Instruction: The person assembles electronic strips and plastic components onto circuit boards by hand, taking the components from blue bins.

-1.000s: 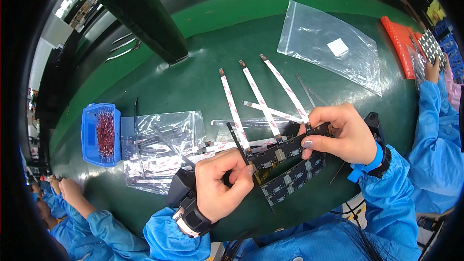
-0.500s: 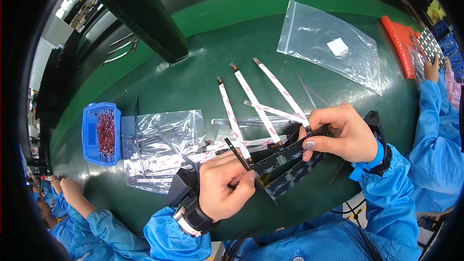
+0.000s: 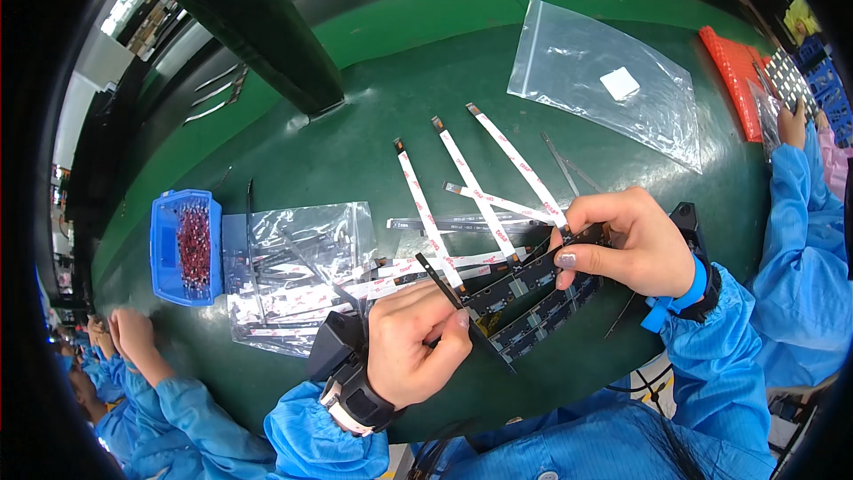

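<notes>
Two bare hands work near the front edge of the green table (image 3: 373, 151). The right hand (image 3: 626, 244) is closed in a pinch on the right end of a dark circuit board panel (image 3: 533, 298), which lies tilted between the hands with several white ribbon cables (image 3: 480, 187) fanning away toward the far side. The left hand (image 3: 413, 347) is closed round a thin black strip (image 3: 440, 274) at the panel's left end. The panel looks light and stiff but thin and fragile, best held by its bare edges, not over the components. The ribbons look floppy and easily creased, so hold them near their joints. A clear bag of strips (image 3: 293, 267) and a blue tray (image 3: 185, 246) lie to the left, and a clear plastic bag (image 3: 604, 80) lies far right.
</notes>
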`<state>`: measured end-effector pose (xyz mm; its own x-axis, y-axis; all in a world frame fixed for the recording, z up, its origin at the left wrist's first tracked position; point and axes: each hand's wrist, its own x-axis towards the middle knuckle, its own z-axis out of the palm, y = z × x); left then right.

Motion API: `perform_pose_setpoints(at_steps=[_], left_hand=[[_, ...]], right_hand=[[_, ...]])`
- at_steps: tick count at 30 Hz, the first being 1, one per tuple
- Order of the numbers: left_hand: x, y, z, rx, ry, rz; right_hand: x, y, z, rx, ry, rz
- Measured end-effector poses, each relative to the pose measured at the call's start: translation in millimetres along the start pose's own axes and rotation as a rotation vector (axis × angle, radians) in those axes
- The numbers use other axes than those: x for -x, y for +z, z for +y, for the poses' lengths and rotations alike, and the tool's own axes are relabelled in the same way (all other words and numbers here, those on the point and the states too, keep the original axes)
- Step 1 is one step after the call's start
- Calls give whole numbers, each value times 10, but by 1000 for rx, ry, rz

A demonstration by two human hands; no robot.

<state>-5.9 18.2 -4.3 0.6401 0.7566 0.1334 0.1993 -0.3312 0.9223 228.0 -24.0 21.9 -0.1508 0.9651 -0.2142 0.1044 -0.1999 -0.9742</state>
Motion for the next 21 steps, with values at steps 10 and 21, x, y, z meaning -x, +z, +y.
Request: perform_pose_setpoints(at_steps=[10, 21], left_hand=[[5, 30, 53, -121, 23, 52], [37, 78, 34, -84, -28, 32]], right_hand=[[69, 55, -68, 328, -88, 96], [169, 101, -40, 492, -282, 230]])
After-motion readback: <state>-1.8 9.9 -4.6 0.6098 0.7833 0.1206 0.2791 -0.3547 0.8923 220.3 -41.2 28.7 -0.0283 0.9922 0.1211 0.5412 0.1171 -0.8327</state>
